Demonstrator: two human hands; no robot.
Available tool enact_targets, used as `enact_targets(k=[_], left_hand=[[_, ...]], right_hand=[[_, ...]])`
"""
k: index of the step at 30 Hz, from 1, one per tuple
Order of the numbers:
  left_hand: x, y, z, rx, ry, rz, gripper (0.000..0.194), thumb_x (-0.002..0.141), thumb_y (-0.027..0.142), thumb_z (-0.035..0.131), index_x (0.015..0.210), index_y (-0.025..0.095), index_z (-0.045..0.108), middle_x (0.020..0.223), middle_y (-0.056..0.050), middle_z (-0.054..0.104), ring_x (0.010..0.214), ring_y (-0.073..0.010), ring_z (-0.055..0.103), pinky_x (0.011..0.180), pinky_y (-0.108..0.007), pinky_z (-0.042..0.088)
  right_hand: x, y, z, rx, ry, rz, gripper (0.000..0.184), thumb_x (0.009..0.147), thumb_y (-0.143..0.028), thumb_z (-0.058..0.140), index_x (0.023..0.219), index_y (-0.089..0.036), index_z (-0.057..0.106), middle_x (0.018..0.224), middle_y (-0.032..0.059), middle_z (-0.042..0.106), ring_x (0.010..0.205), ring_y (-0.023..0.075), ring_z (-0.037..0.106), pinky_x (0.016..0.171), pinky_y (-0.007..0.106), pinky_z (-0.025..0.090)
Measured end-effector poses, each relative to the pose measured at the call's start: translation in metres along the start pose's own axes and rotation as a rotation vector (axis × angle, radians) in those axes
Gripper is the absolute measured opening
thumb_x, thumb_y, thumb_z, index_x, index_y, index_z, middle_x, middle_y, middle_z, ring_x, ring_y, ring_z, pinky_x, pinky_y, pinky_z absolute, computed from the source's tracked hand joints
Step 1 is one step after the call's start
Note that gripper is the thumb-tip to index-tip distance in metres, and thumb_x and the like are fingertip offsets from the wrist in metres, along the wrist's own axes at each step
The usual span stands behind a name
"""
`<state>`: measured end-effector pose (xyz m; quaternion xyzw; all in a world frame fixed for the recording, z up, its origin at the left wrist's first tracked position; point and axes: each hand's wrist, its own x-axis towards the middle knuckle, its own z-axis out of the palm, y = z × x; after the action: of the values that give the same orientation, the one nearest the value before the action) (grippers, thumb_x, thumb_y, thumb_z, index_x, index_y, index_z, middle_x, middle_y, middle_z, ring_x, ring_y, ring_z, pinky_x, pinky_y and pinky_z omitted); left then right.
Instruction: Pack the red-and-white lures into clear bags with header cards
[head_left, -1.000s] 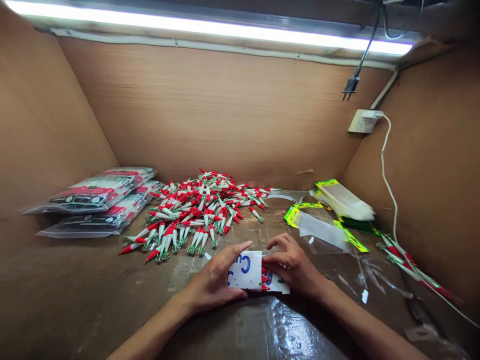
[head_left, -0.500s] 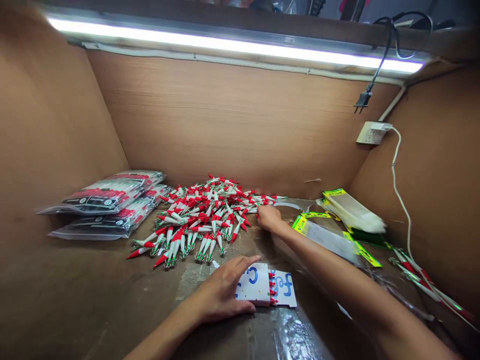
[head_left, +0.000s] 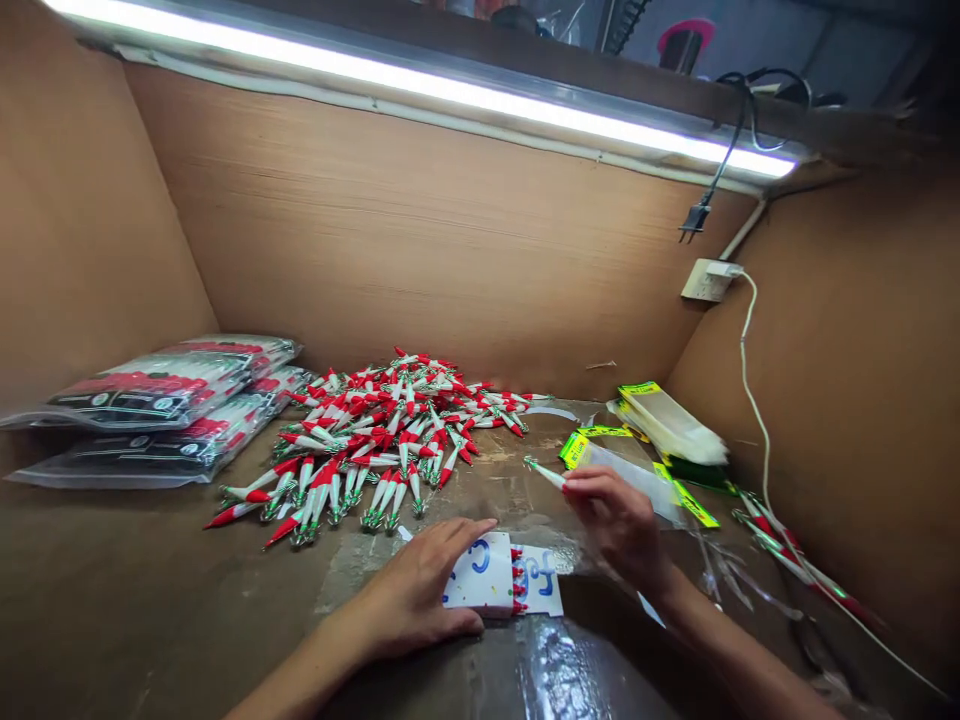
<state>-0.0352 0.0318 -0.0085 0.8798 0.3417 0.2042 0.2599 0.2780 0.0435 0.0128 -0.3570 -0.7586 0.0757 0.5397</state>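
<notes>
My left hand (head_left: pixel 416 592) lies flat on a white card (head_left: pixel 501 580) with blue letters, pinning it to the worktop; its fingers are stretched out. A short row of red lure tips (head_left: pixel 516 580) sits across the card's middle. My right hand (head_left: pixel 619 520) hovers just above and right of the card, pinching one red-and-white lure (head_left: pixel 546 472) that points up and left. A big heap of the same red-and-white lures (head_left: pixel 375 440) lies behind the card.
Clear bags packed with lures (head_left: pixel 157 405) are stacked at the left. Empty clear sleeves with yellow-green headers (head_left: pixel 660 425) lie at the right, with loose lures (head_left: pixel 780 550) beyond them. A white socket (head_left: pixel 709 280) and cord (head_left: pixel 754 390) run down the right wall. Brown board walls enclose the bench.
My right hand left the card, reached into the heap, and has come back toward the card with one lure pinched. The left hand has stayed on the card.
</notes>
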Motion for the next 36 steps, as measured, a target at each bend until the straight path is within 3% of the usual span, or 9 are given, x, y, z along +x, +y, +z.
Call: enact_targets(k=[5, 9, 12, 17, 19, 22, 26, 33, 36], left_hand=[[0.002, 0.003, -0.002, 0.010, -0.001, 0.002, 0.094, 0.071, 0.033, 0.083, 0.151, 0.038, 0.034, 0.147, -0.006, 0.050, 0.131, -0.0321, 0.050, 0.110, -0.050, 0.041], [0.003, 0.004, -0.003, 0.023, -0.021, 0.004, 0.094, 0.073, 0.035, 0.082, 0.152, 0.037, 0.032, 0.149, -0.007, 0.048, 0.132, -0.0330, 0.049, 0.111, -0.051, 0.040], [0.003, 0.002, -0.002, 0.023, -0.019, 0.005, 0.095, 0.073, 0.035, 0.082, 0.153, 0.036, 0.031, 0.152, -0.008, 0.044, 0.135, -0.0342, 0.046, 0.112, -0.052, 0.039], [0.002, -0.001, 0.000, 0.037, -0.016, 0.015, 0.099, 0.075, 0.030, 0.080, 0.156, 0.036, 0.024, 0.156, -0.008, 0.038, 0.138, -0.0344, 0.041, 0.114, -0.055, 0.036], [0.001, -0.002, 0.000, 0.042, -0.023, 0.015, 0.098, 0.075, 0.030, 0.079, 0.156, 0.037, 0.023, 0.156, -0.008, 0.039, 0.138, -0.0337, 0.042, 0.114, -0.054, 0.036], [0.000, -0.001, 0.000, 0.047, -0.024, 0.012, 0.098, 0.075, 0.031, 0.080, 0.156, 0.038, 0.023, 0.155, -0.007, 0.040, 0.137, -0.0333, 0.043, 0.114, -0.054, 0.037], [0.001, -0.001, -0.001, 0.042, -0.020, 0.026, 0.097, 0.076, 0.031, 0.080, 0.155, 0.038, 0.024, 0.155, -0.007, 0.041, 0.138, -0.0324, 0.043, 0.114, -0.053, 0.037], [0.007, -0.004, -0.003, -0.109, 0.075, 0.023, 0.107, 0.070, 0.032, 0.087, 0.155, 0.035, 0.022, 0.152, -0.009, 0.045, 0.134, -0.0313, 0.048, 0.112, -0.049, 0.040], [0.009, -0.003, -0.004, -0.133, 0.115, 0.018, 0.104, 0.071, 0.029, 0.086, 0.155, 0.034, 0.024, 0.151, -0.009, 0.045, 0.134, -0.0308, 0.049, 0.111, -0.048, 0.042]], right_hand=[[-0.027, -0.001, -0.001, -0.100, -0.012, -0.206, 0.038, 0.087, 0.002, 0.062, 0.113, -0.026, 0.065, 0.111, 0.0063, 0.072, 0.102, 0.0187, 0.069, 0.084, 0.033, 0.059], [-0.025, 0.001, -0.001, -0.118, 0.016, -0.221, 0.037, 0.086, 0.001, 0.065, 0.112, -0.026, 0.066, 0.109, 0.0055, 0.073, 0.100, 0.0185, 0.070, 0.081, 0.032, 0.060], [-0.023, 0.000, -0.001, -0.110, 0.052, -0.117, 0.031, 0.087, -0.007, 0.069, 0.112, -0.026, 0.068, 0.102, 0.0044, 0.075, 0.095, 0.0196, 0.072, 0.082, 0.033, 0.060], [-0.021, 0.000, -0.003, -0.018, 0.088, 0.196, 0.021, 0.095, -0.022, 0.062, 0.114, -0.027, 0.071, 0.109, 0.0053, 0.075, 0.097, 0.0220, 0.072, 0.088, 0.038, 0.060], [-0.020, 0.000, -0.004, -0.008, 0.102, 0.214, 0.021, 0.095, -0.023, 0.062, 0.113, -0.028, 0.071, 0.111, 0.0049, 0.075, 0.101, 0.0233, 0.071, 0.092, 0.040, 0.059], [-0.022, -0.002, -0.005, -0.026, 0.122, 0.132, 0.019, 0.093, -0.020, 0.065, 0.109, -0.028, 0.073, 0.109, 0.0047, 0.076, 0.101, 0.0242, 0.071, 0.093, 0.043, 0.057], [-0.022, -0.007, -0.007, -0.083, 0.118, 0.048, 0.019, 0.090, -0.017, 0.069, 0.105, -0.028, 0.074, 0.098, 0.0033, 0.077, 0.093, 0.0222, 0.072, 0.086, 0.038, 0.057], [-0.013, -0.006, -0.018, 0.116, -0.045, 0.383, 0.012, 0.091, -0.032, 0.069, 0.098, -0.023, 0.075, 0.093, 0.0042, 0.076, 0.083, 0.0199, 0.071, 0.072, 0.030, 0.056], [-0.011, -0.004, -0.021, 0.202, -0.126, 0.426, 0.015, 0.089, -0.034, 0.071, 0.095, -0.021, 0.075, 0.093, 0.0052, 0.076, 0.084, 0.0205, 0.071, 0.072, 0.030, 0.057]])
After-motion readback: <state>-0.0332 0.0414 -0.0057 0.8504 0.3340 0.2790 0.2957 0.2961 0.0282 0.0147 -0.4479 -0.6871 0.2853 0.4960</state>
